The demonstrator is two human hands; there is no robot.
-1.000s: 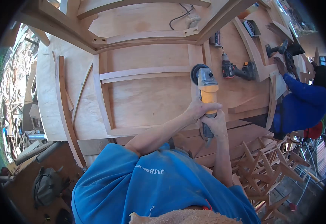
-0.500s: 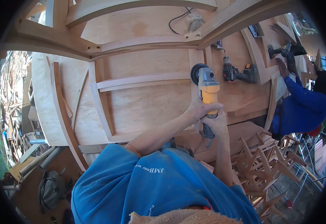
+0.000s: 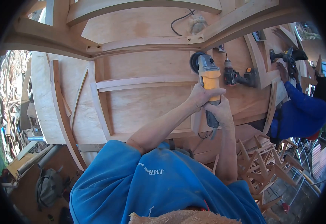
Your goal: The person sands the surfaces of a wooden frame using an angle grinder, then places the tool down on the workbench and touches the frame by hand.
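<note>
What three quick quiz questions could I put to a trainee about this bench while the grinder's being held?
1. Which hand grips the angle grinder nearer to its disc?
2. True or false: the cordless drill lies on the plywood with no hand on it.
3. The co-worker at the far right wears a top that is: a) white, b) blue, c) yellow.

Key: 1. the left hand; 2. true; 3. b.

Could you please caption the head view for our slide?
Left hand and right hand hold a yellow-and-grey grinder near a drill.
</note>
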